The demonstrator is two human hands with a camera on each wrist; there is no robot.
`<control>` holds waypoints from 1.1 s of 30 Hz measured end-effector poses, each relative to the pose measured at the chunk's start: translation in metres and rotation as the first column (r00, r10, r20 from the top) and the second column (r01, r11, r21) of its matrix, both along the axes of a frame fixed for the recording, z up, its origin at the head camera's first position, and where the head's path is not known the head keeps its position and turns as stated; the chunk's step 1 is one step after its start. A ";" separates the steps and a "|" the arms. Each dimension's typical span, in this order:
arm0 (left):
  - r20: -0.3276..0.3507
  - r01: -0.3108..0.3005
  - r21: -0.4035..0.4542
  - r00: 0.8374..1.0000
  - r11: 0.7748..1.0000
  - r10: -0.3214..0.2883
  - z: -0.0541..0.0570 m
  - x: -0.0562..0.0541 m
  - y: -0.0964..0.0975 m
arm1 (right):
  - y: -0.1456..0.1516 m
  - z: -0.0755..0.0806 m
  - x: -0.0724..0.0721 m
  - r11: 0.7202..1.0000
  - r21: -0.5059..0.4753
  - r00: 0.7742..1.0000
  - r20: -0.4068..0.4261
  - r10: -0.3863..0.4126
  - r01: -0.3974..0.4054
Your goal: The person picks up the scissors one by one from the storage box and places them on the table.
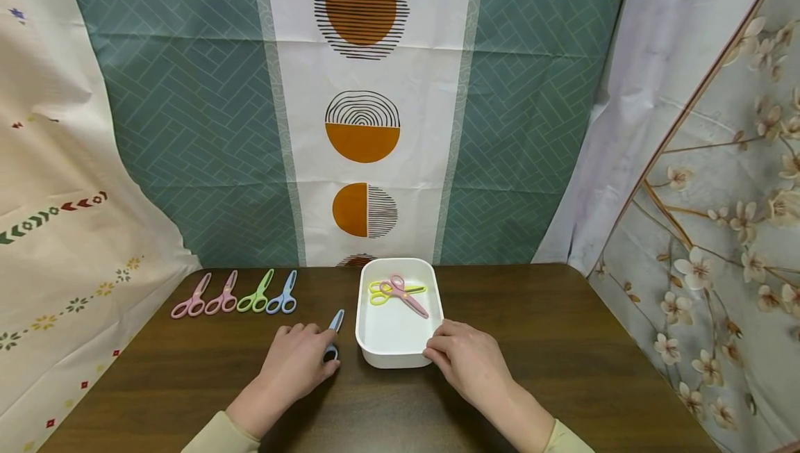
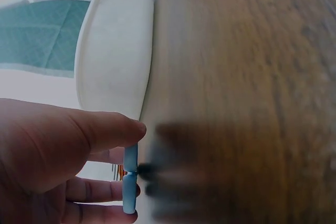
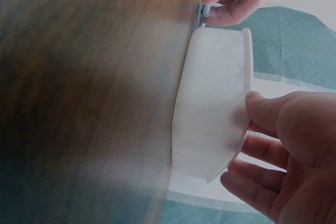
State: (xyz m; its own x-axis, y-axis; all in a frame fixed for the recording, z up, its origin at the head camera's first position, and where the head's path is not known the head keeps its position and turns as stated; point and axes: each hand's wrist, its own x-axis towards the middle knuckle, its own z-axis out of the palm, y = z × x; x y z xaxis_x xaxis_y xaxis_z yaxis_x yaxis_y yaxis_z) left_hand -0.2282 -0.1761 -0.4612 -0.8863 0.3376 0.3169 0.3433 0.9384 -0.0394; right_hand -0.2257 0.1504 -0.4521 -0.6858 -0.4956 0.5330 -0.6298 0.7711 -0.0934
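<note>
My left hand (image 1: 296, 356) holds a pair of light blue scissors (image 1: 337, 319) low at the table, just left of a white plastic bin (image 1: 395, 363). In the left wrist view the thumb lies over the blue scissors' handles (image 2: 129, 192), with fingers on the far side. At the bin's front right corner, my right hand (image 1: 469, 359) grips the rim, its thumb (image 3: 257, 106) on the front side. Inside the bin lie pink scissors (image 1: 409, 298) across yellow-green scissors (image 1: 379, 293).
Toward the back left of the brown table (image 1: 537, 342) a row of scissors stretches out: pink scissors (image 1: 191, 298), more pink scissors (image 1: 222, 294), green scissors (image 1: 257, 293) and blue scissors (image 1: 283, 294). A patterned curtain (image 1: 525, 126) hangs behind the table.
</note>
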 end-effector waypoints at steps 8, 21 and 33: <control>0.026 -0.010 0.012 1.000 1.000 0.009 -0.004 -0.002 -0.001 | 0.000 0.001 0.000 1.000 0.006 1.000 0.008 -0.003 0.003; 0.091 -0.018 0.022 0.996 1.000 0.016 0.000 0.001 0.002 | 0.000 0.000 0.000 1.000 0.010 1.000 -0.010 -0.002 0.002; 0.120 -0.003 -0.024 0.993 1.000 0.006 0.011 0.012 0.012 | 0.000 0.000 0.000 1.000 0.008 1.000 -0.004 -0.001 0.001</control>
